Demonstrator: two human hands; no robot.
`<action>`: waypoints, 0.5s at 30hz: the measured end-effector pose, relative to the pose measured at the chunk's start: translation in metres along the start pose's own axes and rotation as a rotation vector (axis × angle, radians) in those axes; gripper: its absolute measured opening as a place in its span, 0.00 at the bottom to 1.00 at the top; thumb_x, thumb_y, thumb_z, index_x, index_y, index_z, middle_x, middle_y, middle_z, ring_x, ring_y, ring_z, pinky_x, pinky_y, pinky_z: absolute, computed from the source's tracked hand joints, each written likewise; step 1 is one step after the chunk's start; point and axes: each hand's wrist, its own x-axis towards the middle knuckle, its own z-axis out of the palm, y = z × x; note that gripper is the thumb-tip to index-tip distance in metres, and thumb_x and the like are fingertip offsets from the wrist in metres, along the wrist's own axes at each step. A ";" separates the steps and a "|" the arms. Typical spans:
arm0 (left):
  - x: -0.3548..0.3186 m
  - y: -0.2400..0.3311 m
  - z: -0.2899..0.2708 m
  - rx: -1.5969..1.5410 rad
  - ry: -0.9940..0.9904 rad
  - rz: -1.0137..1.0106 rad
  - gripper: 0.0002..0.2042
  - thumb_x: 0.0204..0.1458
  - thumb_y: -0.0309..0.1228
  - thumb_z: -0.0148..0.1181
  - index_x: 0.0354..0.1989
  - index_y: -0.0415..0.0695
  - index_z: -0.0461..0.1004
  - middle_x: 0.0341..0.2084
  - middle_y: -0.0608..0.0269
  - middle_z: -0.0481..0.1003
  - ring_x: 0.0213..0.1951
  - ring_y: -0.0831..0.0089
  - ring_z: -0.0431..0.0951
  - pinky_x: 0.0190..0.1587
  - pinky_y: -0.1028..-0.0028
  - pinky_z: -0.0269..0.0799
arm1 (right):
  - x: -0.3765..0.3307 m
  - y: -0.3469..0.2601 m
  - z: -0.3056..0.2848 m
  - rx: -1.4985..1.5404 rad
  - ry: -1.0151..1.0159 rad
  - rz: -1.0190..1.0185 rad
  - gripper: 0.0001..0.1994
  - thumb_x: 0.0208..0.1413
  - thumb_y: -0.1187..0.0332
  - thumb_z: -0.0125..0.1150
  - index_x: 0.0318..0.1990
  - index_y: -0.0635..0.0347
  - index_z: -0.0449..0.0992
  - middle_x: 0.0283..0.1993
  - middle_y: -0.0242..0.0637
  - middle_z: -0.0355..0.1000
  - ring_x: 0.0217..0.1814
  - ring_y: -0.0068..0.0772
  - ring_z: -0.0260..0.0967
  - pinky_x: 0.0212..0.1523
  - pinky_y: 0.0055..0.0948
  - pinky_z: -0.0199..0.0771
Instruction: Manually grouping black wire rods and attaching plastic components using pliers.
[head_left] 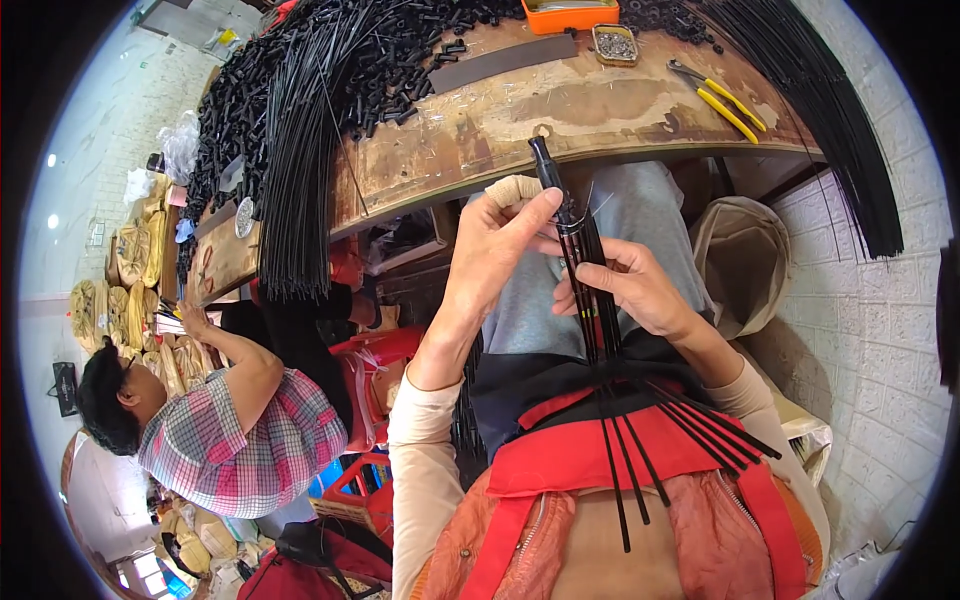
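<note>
Wooden bench [420, 160] runs across the top of the view; white brick wall [870, 350] at right, co-worker in a checked shirt [240, 440] off to the left. On the bench: heap of short black tubes [230, 110], hanging bunch of long black strips [300, 200], tin of small metal bits [614, 46], yellow-handled pliers [720, 100].

Rod bundle [588, 320] is off the bench, over the lap, between both hands. Long axis runs away from the body, leaning slightly left at the far end. Black handle [546, 165] is at that far end, by the bench edge; near ends fan out over the red apron [560, 460].

Left hand [505, 235] is the nearer one to the handle: thumb pressed on the bundle just below it, fingers curled round behind, one finger wrapped in tan tape [515, 188]. Thin wire [570, 228] crosses the rods beside that thumb. Right hand [630, 290] sits lower, on the right side: thumb over the rods, fingertips showing past the left edge, so gripping too. Exact pressure: can't tell.
</note>
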 end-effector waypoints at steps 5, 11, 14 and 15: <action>0.012 -0.008 -0.008 -0.128 -0.051 -0.081 0.10 0.58 0.31 0.56 0.42 0.38 0.74 0.33 0.58 0.79 0.32 0.74 0.80 0.35 0.76 0.78 | 0.004 0.006 -0.006 0.048 0.010 0.016 0.13 0.63 0.68 0.54 0.51 0.67 0.71 0.39 0.44 0.75 0.41 0.38 0.77 0.44 0.32 0.79; 0.018 -0.006 -0.012 -0.301 -0.126 -0.181 0.07 0.57 0.26 0.54 0.42 0.38 0.70 0.35 0.55 0.76 0.32 0.70 0.80 0.37 0.71 0.81 | 0.007 0.001 -0.005 0.025 0.022 0.025 0.11 0.63 0.67 0.52 0.45 0.68 0.71 0.38 0.45 0.75 0.40 0.43 0.77 0.43 0.35 0.78; 0.019 -0.006 -0.012 -0.267 -0.143 -0.146 0.05 0.57 0.25 0.55 0.39 0.38 0.71 0.35 0.56 0.76 0.33 0.70 0.80 0.39 0.71 0.80 | 0.008 0.003 -0.008 0.037 0.026 0.019 0.11 0.63 0.68 0.52 0.45 0.67 0.71 0.38 0.45 0.75 0.40 0.43 0.77 0.43 0.36 0.78; 0.019 -0.008 -0.010 -0.225 -0.101 -0.123 0.05 0.56 0.24 0.56 0.39 0.37 0.71 0.34 0.57 0.76 0.33 0.71 0.80 0.40 0.72 0.80 | 0.009 0.004 -0.009 0.055 0.028 0.026 0.11 0.63 0.68 0.53 0.45 0.67 0.71 0.38 0.45 0.75 0.40 0.41 0.77 0.43 0.34 0.79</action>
